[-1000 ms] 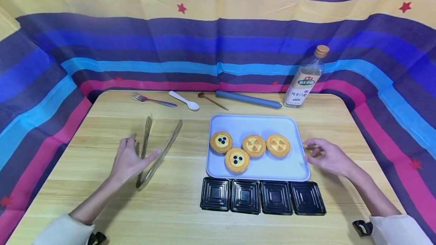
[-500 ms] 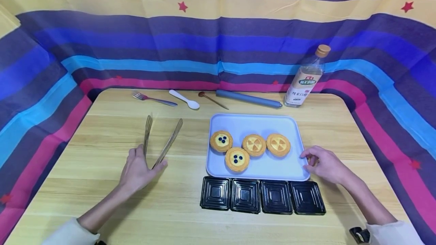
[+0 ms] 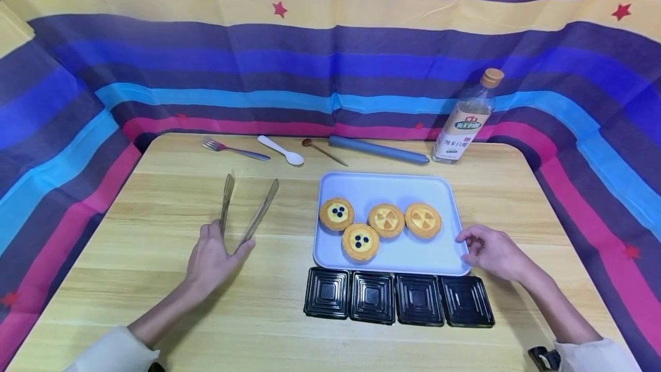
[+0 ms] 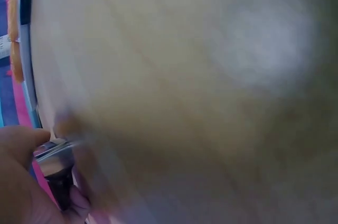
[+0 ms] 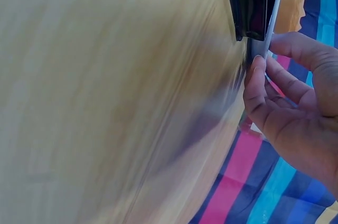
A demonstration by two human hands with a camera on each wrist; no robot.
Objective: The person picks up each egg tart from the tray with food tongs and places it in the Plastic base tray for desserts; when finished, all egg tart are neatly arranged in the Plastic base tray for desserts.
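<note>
A person is sitting at a wooden worktop (image 3: 155, 200). The left hand (image 3: 212, 258) is closing its grip around the hinged end of metal tongs (image 3: 242, 208), whose two arms are lying spread on the wood, left of a pale blue tray (image 3: 403, 260). The right hand (image 3: 493, 252) is touching the tray's right edge, its fingers (image 5: 259, 84) loosely curled against the rim. Four tarts (image 3: 379, 221) are sitting on the tray, and four black containers (image 3: 397, 297) are lining its near side.

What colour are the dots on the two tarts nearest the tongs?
Dark blue, on yellow filling: blueberry tarts in the head view.
</note>
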